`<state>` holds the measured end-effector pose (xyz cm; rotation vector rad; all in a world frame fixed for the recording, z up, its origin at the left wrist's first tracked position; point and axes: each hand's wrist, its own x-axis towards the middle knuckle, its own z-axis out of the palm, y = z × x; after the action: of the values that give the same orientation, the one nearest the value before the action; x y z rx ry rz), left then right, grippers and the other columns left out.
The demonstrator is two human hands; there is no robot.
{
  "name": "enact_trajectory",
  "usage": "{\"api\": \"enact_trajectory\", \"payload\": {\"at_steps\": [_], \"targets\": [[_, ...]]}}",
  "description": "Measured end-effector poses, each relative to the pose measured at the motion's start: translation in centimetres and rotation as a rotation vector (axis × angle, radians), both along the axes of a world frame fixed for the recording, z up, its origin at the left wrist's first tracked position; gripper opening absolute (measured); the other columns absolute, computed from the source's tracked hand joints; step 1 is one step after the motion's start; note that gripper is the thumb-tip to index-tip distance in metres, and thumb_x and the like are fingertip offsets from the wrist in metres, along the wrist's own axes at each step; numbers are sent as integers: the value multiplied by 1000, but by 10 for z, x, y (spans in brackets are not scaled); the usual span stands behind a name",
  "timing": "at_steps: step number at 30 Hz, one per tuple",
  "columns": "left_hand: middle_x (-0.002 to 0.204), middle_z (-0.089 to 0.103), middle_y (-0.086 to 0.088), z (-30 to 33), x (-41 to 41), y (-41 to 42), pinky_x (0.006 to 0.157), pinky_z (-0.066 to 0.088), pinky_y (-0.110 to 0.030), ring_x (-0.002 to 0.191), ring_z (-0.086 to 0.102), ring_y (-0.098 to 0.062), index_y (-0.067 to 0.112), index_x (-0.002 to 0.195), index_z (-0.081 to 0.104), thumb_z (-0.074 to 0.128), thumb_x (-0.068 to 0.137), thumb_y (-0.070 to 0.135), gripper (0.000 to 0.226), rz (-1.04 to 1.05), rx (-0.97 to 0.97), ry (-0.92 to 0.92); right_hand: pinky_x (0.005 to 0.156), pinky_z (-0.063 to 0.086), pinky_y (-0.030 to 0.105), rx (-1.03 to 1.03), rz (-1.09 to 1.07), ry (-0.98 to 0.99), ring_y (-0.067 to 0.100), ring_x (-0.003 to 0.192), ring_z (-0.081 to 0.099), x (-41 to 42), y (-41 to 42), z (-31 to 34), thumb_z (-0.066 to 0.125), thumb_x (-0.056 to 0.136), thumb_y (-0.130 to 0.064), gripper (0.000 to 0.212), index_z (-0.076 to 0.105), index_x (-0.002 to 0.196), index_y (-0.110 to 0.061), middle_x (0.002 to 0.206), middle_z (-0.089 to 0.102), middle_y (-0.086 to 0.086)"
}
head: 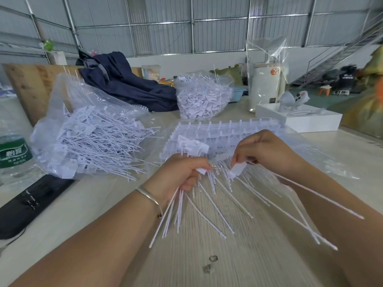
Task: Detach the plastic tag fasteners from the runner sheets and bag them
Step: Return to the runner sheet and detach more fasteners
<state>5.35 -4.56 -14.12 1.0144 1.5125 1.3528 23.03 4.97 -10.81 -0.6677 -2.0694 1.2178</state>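
Midway by the look: left hand (182, 172) grips a bundle of loose fasteners (199, 204), right hand (263, 152) pinches one tag at the runner sheet (223, 131), two bags (87, 137) already full, sheets left.

Warehouse-like workshop: corrugated metal walls (165, 27), steel stairway (335, 56), wooden worktable (207, 245).

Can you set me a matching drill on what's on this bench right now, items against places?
Items:
1. water bottle
2. navy jacket
3. white box
4. left hand

Places:
A. far right of the table
B. gripping a bundle of fasteners
C. left edge
D. back of the table, centre-left

Pairs: 1-C, 2-D, 3-A, 4-B
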Motion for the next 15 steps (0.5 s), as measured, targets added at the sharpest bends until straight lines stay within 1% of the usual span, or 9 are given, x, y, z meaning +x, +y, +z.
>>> {"api": "enact_trajectory", "payload": {"at_steps": [2, 4, 5, 7, 9, 11, 13, 15], "targets": [[50, 26, 5, 0, -5, -1, 36, 18, -16, 37, 21, -9, 24, 47, 52, 74, 75, 3, 41, 42, 32, -30, 56, 30, 27, 25, -53, 12, 20, 57, 37, 0, 3, -1, 60, 77, 4, 23, 75, 63, -7, 54, 48, 13], [53, 29, 4, -1, -7, 0, 36, 20, -17, 40, 23, -8, 24, 52, 54, 77, 74, 0, 39, 59, 68, -59, 64, 31, 33, 33, -83, 23, 22, 65, 41, -2, 4, -4, 60, 81, 0, 17, 74, 72, -4, 63, 52, 13], [53, 32, 5, -1, -7, 0, 36, 21, -17, 40, 24, -8, 22, 57, 54, 77, 75, 1, 35, 64, 81, -67, 65, 32, 32, 47, -86, 24, 20, 65, 42, -4, 4, -6, 59, 82, -1, 15, 71, 74, -3, 64, 52, 11], [52, 39, 8, -3, -3, 0, 36, 23, -16, 39, 27, -5, 18, 70, 58, 76, 78, 2, 25, 59, 81, -73, 61, 35, 28, 100, -85, 7, 16, 61, 44, -8, 2, -9, 57, 83, -2, 12, 67, 76, -4, 62, 52, 5], [50, 42, 10, -4, 2, -1, 36, 23, -15, 39, 29, -4, 16, 79, 62, 74, 82, 7, 16, 22, 57, -62, 59, 35, 26, 142, -65, -15, 14, 59, 46, -11, -1, -12, 59, 83, -1, 9, 64, 79, -7, 59, 55, -1], [49, 40, 9, -4, 4, -2, 36, 22, -15, 38, 29, -5, 17, 78, 58, 70, 87, 15, 15, 1, 12, -32, 62, 38, 30, 170, -18, -33, 14, 59, 48, -14, -2, -14, 62, 82, 1, 10, 63, 82, -8, 57, 56, -6], [47, 37, 7, -3, 5, -3, 35, 19, -13, 35, 28, -6, 16, 80, 51, 62, 93, 20, 18, 3, -43, -45, 64, 39, 31, 201, 16, -56, 15, 61, 50, -15, -3, -16, 64, 82, 0, 9, 63, 83, -9, 62, 57, -2], [45, 34, 6, -3, 6, -3, 33, 17, -11, 32, 25, -6, 17, 74, 47, 59, 95, 28, 26, 5, -81, -84, 64, 39, 30, 234, 36, -75, 14, 62, 51, -15, -3, -17, 65, 83, -3, 8, 64, 83, -10, 67, 58, 2]]}}
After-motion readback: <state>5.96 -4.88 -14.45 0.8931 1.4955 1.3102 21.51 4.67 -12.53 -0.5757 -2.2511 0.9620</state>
